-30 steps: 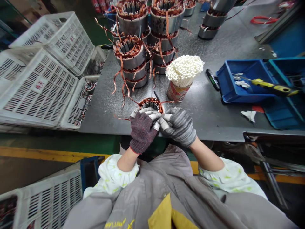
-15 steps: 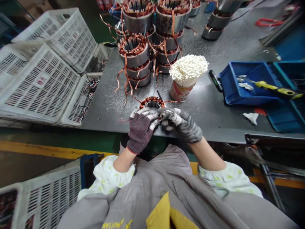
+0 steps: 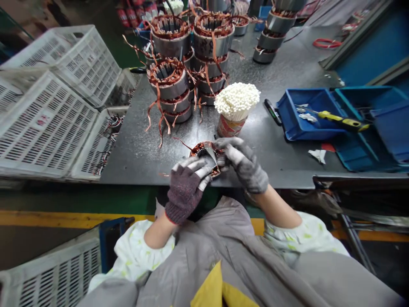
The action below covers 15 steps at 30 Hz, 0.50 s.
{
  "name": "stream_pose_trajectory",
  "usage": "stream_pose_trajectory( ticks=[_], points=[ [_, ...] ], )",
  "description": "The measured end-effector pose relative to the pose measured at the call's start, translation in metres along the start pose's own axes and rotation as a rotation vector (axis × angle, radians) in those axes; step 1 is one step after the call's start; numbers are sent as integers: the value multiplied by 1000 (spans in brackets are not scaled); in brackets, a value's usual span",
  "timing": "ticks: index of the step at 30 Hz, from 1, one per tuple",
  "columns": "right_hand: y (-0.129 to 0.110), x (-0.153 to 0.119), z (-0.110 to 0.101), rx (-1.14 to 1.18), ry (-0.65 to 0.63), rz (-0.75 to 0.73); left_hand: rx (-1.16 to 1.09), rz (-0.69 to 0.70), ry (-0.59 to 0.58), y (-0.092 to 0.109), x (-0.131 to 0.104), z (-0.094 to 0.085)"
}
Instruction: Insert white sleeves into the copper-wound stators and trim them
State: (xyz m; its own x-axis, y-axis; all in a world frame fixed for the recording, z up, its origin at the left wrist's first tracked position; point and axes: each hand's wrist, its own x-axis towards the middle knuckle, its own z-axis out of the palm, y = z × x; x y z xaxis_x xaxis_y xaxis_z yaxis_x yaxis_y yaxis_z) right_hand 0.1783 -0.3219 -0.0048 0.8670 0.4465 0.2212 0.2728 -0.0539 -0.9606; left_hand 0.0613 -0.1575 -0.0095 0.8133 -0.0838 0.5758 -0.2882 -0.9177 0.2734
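A motor stator [image 3: 194, 150] with copper windings lies close to the table's front edge, one loose copper lead reaching to the upper left. My left hand [image 3: 187, 185], in a dark purple glove with whitish fingers, grips its near left side. Across from it, my right hand [image 3: 245, 167] in a grey glove has its fingers curled in at the stator's right rim; what they pinch is hidden. A pale, pointed flat piece [image 3: 209, 152] shows in the stator's opening. Just behind stands a patterned cup [image 3: 230, 127] packed with thin white sticks [image 3: 237, 100].
Stacked stators [image 3: 174, 91] with dangling copper leads stand at the back. White slatted crates [image 3: 54, 123] line the left. On the right, a blue bin [image 3: 306, 128] holds a yellow-handled tool [image 3: 338, 119], beside a black pen-like object [image 3: 272, 111]. A white scrap [image 3: 317, 156] lies in front.
My right hand has shifted slightly away from my left, uncovering more of the stator. The pale flat piece now shows in its opening. The whole view has swung a little.
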Motion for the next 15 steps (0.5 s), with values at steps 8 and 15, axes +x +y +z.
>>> stream_pose_trajectory(
  ticks=[8, 15],
  points=[
    [17, -20, 5, -388, -168, -181, 160, 151, -280, -27, 20, -23],
    [31, 43, -15, -51, -524, -247, 7, 595, -250, -58, 50, -16]
  ],
)
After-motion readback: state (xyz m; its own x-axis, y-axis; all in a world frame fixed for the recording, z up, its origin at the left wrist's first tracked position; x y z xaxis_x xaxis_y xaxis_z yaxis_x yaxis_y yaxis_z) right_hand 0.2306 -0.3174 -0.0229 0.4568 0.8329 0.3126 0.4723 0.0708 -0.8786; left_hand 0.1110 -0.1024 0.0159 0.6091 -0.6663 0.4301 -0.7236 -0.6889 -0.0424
